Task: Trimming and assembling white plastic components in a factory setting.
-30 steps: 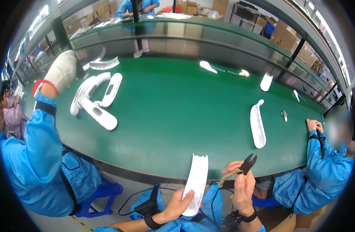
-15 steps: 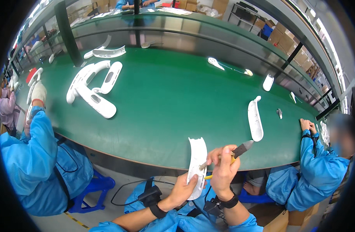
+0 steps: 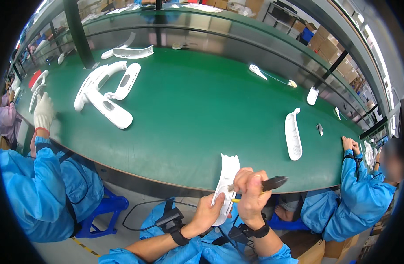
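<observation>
My left hand (image 3: pixel 206 213) grips the lower part of a white curved plastic shell (image 3: pixel 228 169), its thumb lying on the inner face. The shell stands tilted at the table's front edge, its hollow side toward me. My right hand (image 3: pixel 252 196) is closed around a hand tool (image 3: pixel 276 182) with a dark grey pointed end sticking out to the right and yellow parts showing by the fingers. The tool's other end is at the shell's inner face, mostly hidden by my fingers; its exact kind cannot be made out.
On the green table (image 3: pixel 180 119) lie a long white shell (image 3: pixel 293 136) at right, a small dark part (image 3: pixel 319 129), and several joined white parts (image 3: pixel 107 110) at left. A gloved co-worker's hand (image 3: pixel 44 112) is at far left; another person's hands (image 3: pixel 350 144) rest at right.
My right hand has turned, bringing the tool's dark end lower and flatter. The shell has shifted slightly right in view. The left co-worker's gloved hand has moved off a white part.
</observation>
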Tool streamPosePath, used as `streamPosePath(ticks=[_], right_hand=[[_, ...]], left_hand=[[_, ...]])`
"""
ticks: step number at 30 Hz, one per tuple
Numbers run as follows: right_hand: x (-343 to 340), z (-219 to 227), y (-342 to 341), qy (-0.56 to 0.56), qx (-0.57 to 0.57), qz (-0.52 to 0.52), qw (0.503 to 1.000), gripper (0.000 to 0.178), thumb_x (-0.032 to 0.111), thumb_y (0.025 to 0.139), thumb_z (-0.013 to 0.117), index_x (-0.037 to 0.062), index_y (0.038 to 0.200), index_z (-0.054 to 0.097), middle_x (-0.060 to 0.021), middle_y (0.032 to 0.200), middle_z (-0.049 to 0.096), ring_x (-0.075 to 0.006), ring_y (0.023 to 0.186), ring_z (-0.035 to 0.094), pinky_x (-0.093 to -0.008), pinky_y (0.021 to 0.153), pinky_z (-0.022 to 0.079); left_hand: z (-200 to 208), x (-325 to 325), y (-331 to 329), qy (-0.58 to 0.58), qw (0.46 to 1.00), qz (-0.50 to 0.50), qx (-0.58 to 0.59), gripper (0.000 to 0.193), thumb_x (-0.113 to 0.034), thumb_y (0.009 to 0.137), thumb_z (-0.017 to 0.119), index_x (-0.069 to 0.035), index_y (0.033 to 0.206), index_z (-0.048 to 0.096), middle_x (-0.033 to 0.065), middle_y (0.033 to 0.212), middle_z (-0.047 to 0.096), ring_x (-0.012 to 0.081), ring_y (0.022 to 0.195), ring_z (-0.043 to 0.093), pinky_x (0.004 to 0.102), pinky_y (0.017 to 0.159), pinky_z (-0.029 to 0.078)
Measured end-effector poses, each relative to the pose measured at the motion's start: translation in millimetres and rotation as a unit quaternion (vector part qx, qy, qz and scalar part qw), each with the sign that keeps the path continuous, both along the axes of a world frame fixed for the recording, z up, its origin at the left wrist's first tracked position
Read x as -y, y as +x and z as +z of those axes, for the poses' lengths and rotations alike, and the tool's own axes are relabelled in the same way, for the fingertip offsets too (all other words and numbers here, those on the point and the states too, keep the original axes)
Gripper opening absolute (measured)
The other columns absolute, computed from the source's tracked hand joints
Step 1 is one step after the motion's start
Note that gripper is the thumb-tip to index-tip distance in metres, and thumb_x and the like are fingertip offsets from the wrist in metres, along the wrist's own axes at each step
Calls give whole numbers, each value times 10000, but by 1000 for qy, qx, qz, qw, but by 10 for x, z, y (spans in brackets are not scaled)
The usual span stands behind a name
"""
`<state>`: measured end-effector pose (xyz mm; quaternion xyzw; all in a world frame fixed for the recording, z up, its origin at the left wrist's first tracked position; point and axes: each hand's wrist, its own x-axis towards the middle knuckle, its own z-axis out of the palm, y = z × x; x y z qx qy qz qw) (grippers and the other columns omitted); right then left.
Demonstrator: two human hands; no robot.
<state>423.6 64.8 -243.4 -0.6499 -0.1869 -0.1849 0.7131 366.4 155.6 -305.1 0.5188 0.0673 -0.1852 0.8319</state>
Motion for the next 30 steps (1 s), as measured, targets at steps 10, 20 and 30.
streamPosePath(ticks=[10, 20, 30], right_hand=[[54, 177, 36, 55, 45, -27, 997, 283, 215, 946, 375, 84, 706, 304, -11, 517, 325, -130, 478, 354, -301, 538, 341], [-10, -30, -25, 8, 22, 32, 999, 228, 156, 947, 360, 66, 738, 342, -21, 549, 402, -124, 499, 390, -290, 560, 365], [-17, -69, -62, -28, -44, 16, 999, 265, 178, 949, 351, 85, 706, 302, -5, 520, 369, -123, 491, 384, -293, 561, 348]], left_hand=[[-18, -14, 18, 5, 1000, 5, 7, 372, -298, 959, 399, 23, 851, 553, 48, 673, 580, 107, 555, 581, 233, 479, 449], [21, -41, 3, 76, 996, -2, 39, 375, -287, 964, 384, 15, 833, 564, 48, 634, 592, 116, 536, 592, 246, 462, 438], [-124, -97, -43, 16, 995, -23, 99, 317, -251, 973, 344, 12, 1001, 517, 55, 722, 608, 102, 621, 591, 238, 526, 449]])
